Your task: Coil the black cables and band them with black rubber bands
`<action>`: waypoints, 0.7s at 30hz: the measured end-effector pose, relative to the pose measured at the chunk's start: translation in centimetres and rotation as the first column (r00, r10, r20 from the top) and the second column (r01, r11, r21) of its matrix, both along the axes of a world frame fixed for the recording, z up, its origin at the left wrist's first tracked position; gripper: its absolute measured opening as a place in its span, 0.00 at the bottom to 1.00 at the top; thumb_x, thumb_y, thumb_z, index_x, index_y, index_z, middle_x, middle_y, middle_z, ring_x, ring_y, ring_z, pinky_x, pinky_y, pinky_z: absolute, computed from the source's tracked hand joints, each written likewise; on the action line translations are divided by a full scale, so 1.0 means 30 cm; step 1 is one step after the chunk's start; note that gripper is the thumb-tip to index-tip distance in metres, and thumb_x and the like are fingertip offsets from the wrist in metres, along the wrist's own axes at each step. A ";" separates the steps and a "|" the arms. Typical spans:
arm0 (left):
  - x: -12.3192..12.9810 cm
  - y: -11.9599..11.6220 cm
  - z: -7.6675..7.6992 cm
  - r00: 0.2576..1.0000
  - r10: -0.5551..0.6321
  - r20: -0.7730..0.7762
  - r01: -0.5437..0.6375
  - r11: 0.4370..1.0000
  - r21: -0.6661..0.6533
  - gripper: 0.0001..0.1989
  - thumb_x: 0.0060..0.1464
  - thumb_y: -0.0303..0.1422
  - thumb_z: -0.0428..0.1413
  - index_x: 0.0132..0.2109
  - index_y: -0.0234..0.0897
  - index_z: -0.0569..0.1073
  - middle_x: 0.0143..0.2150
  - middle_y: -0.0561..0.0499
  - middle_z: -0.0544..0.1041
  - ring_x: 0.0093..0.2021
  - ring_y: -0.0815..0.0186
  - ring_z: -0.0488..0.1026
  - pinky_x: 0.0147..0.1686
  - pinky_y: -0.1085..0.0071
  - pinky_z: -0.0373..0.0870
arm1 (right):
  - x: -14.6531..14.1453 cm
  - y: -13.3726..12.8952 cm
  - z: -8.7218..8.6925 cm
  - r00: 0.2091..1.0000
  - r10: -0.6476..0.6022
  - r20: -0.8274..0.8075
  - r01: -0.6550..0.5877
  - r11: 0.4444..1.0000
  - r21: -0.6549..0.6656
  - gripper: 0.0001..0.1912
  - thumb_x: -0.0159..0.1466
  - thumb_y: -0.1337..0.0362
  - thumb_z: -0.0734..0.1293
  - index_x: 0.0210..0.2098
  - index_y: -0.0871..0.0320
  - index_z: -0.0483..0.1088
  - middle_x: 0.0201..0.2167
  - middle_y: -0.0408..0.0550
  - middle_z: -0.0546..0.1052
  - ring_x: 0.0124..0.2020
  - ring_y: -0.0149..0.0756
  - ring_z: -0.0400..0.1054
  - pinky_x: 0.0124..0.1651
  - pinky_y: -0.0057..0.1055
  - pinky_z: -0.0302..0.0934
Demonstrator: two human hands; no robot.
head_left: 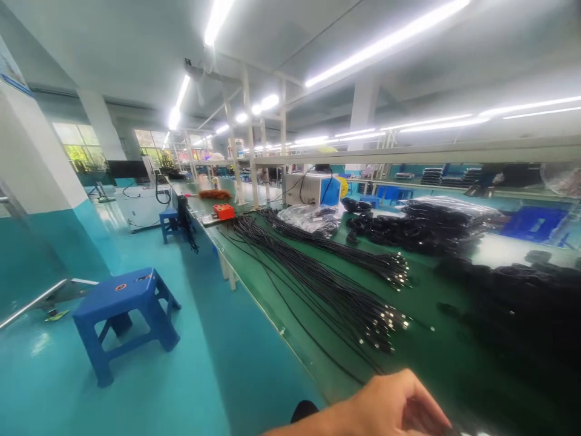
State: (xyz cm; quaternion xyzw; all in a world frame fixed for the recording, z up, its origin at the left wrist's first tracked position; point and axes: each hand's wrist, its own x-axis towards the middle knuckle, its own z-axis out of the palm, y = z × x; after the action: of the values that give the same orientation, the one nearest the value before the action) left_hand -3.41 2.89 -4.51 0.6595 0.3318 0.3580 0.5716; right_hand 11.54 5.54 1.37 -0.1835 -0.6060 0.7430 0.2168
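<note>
My left hand (385,402) reaches in from the bottom edge over the green table top (281,290), its fingers bent together around something at the lower edge that is mostly cut off. Just beyond it lies a long bundle of thin black cables (313,272) with shiny metal ends fanned out toward me. A second black cable bundle (345,245) runs beside it, farther right. My right hand is out of view.
Heaps of black parts (521,290) cover the right side, some under clear plastic. An orange-red box (224,211) and a white-and-blue machine (313,189) stand farther back. A blue stool (122,297) stands on the floor at left.
</note>
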 end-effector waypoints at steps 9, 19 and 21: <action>0.036 -0.112 0.066 0.954 0.159 0.255 -0.237 0.921 0.310 0.10 0.38 0.20 0.54 0.30 0.34 0.74 0.29 0.49 0.73 0.28 0.70 0.69 0.24 0.78 0.63 | 0.023 -0.064 -0.058 0.982 -0.175 -0.065 0.177 0.984 0.021 0.15 0.47 0.57 0.72 0.14 0.56 0.66 0.12 0.39 0.59 0.21 0.32 0.60 0.29 0.34 0.62; 0.053 -0.136 0.167 0.993 0.100 0.067 -0.121 0.813 0.570 0.15 0.55 0.19 0.47 0.46 0.37 0.70 0.36 0.48 0.73 0.37 0.69 0.71 0.38 0.75 0.69 | 0.128 -0.293 0.086 0.965 -0.209 0.161 0.217 0.976 -0.034 0.10 0.57 0.61 0.67 0.29 0.63 0.74 0.26 0.45 0.72 0.28 0.31 0.65 0.32 0.27 0.60; 0.043 -0.121 0.198 0.998 -0.002 -0.062 0.038 0.805 0.592 0.17 0.55 0.20 0.46 0.50 0.36 0.69 0.39 0.46 0.73 0.39 0.68 0.71 0.39 0.75 0.69 | 0.147 -0.292 0.081 0.953 -0.246 0.178 0.248 0.969 0.012 0.08 0.55 0.63 0.69 0.31 0.62 0.75 0.28 0.45 0.73 0.30 0.32 0.65 0.34 0.26 0.61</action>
State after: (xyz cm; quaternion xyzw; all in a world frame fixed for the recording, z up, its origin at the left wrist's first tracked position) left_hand -2.13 -0.73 1.44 0.8185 0.2132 0.4182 0.3313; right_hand 15.95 -3.23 3.79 -0.3246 -0.5913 0.6938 0.2522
